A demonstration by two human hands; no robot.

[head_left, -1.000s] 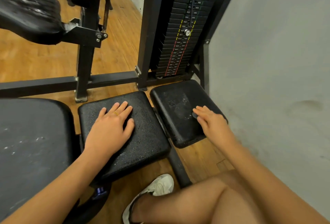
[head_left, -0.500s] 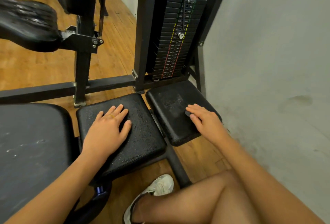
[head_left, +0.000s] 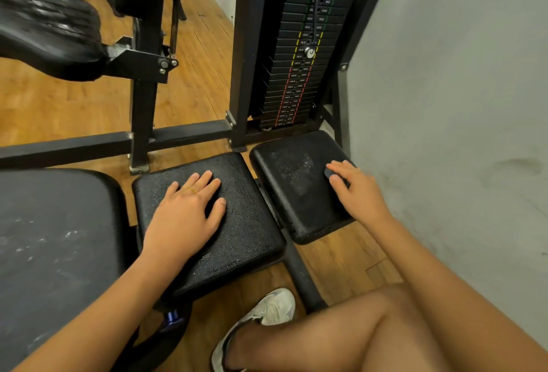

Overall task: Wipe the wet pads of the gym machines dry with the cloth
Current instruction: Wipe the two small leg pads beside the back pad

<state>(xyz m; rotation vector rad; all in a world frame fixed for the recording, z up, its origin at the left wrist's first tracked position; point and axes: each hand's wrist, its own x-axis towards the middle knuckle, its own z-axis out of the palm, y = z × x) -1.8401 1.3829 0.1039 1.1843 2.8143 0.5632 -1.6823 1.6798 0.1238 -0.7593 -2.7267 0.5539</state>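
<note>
toward the far right corner of the right pad (head_left: pixel 284 208), the right hand (head_left: pixel 358 196) lies with fingers (head_left: pixel 344 171) nearly straight, pressing a small dark cloth (head_left: pixel 328 172) flat on the vinyl. only a sliver of cloth shows past the fingertips, and the thumb is hidden, so i cannot tell whether it also pinches the fabric. the left hand (head_left: pixel 184 220) rests open, palm down, on the middle of the left pad (head_left: pixel 252 238), holding nothing. fine droplets bead across the left pad, most plainly toward its near and right edges; the right pad shows a dull smeared patch at its centre.

the step in hand looks like drying the right pad. to do it well, the cloth probably wants spreading wider under the palm, since so small a contact would likely leave streaks. overlapping passes from the far edge to the near edge, under steady pressure, should carry water off rather than around. the rounded edge beside the wall (head_left: pixel 444 90) needs a pass too. the left hand sits on wet vinyl, so that pad is best wiped next.
</note>
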